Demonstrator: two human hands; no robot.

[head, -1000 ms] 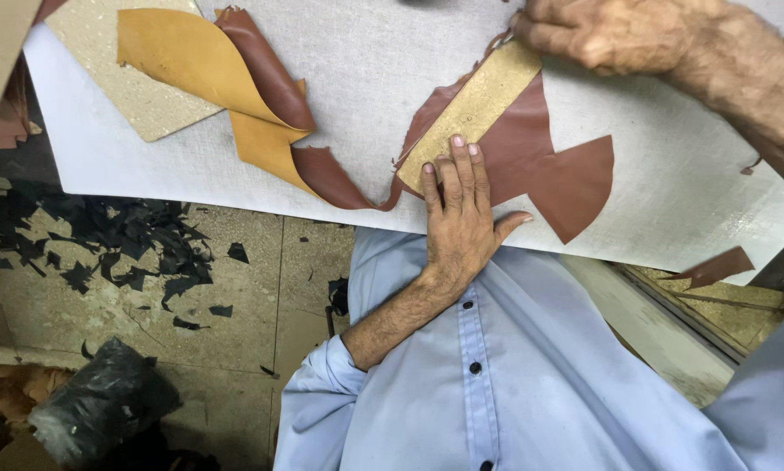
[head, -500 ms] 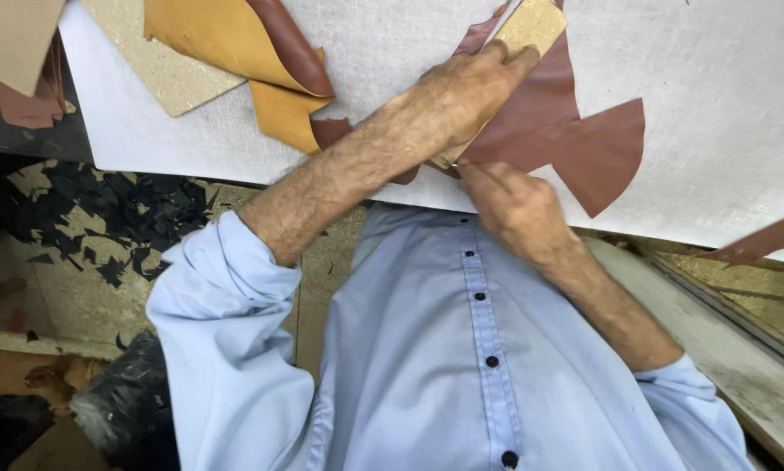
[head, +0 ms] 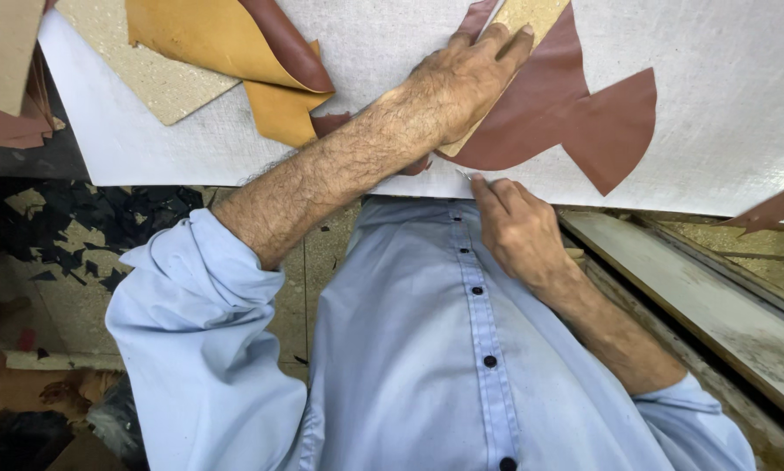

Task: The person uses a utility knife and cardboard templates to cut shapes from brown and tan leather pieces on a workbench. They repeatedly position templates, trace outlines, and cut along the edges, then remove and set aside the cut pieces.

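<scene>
1. The brown leather piece (head: 575, 113) lies flat on the white cutting board (head: 715, 96), right under and beyond the left hand, with a pale tan template (head: 531, 17) lying on it.
2. Left hand (head: 466, 78) is pressed down flat on that template, fingers spread and together-ish, pinning it to the leather.
3. Right hand (head: 518, 231) sits just below, at the board's near edge, fingers curled shut around something thin (a blade maybe, can't really tell).
4. Left of the left forearm there's a folded mustard-yellow leather sheet (head: 200, 35) with a brown underside.
5. Further out: dark offcuts (head: 104, 227) scattered on the floor.
</scene>
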